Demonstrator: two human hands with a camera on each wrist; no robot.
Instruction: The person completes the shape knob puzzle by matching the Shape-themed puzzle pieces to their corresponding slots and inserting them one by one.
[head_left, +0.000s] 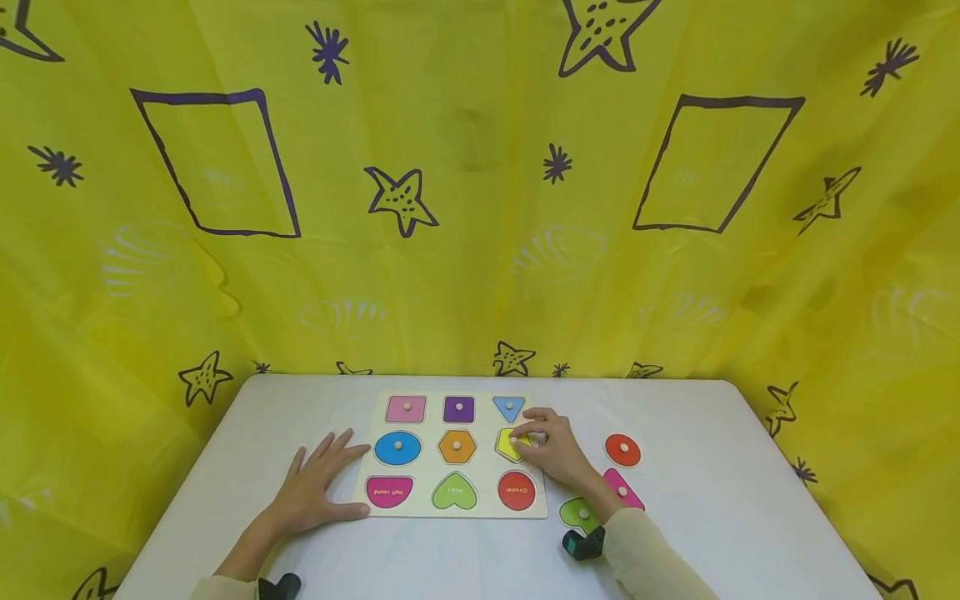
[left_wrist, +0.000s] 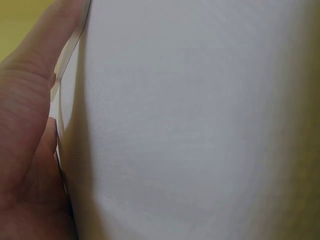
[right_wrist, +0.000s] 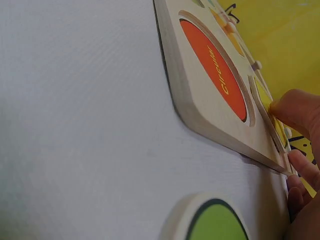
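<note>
A wooden shape-puzzle board (head_left: pixel 422 500) lies on the white table. My right hand (head_left: pixel 561 457) pinches the knob of the yellow pentagon piece (head_left: pixel 505 447) in the middle row, its thumb and index finger meeting there. In the right wrist view the yellow piece (right_wrist: pixel 263 94) lies within its recess. My left hand (head_left: pixel 306 493) rests at the board's left edge, fingers spread straight and thumb near the front corner. Pink rectangle, purple square, blue triangle, blue oval and orange hexagon pieces sit in the board. The front row shows printed half round, heart and circular recesses (head_left: pixel 517 492).
Right of the board lie a red circle piece (head_left: pixel 617 457), a pink half-round piece (head_left: pixel 632 498) and a green heart piece (head_left: pixel 573 515), the latter two partly behind my right forearm. A yellow patterned curtain (head_left: pixel 480 275) hangs behind and beside the table (head_left: pixel 697 467).
</note>
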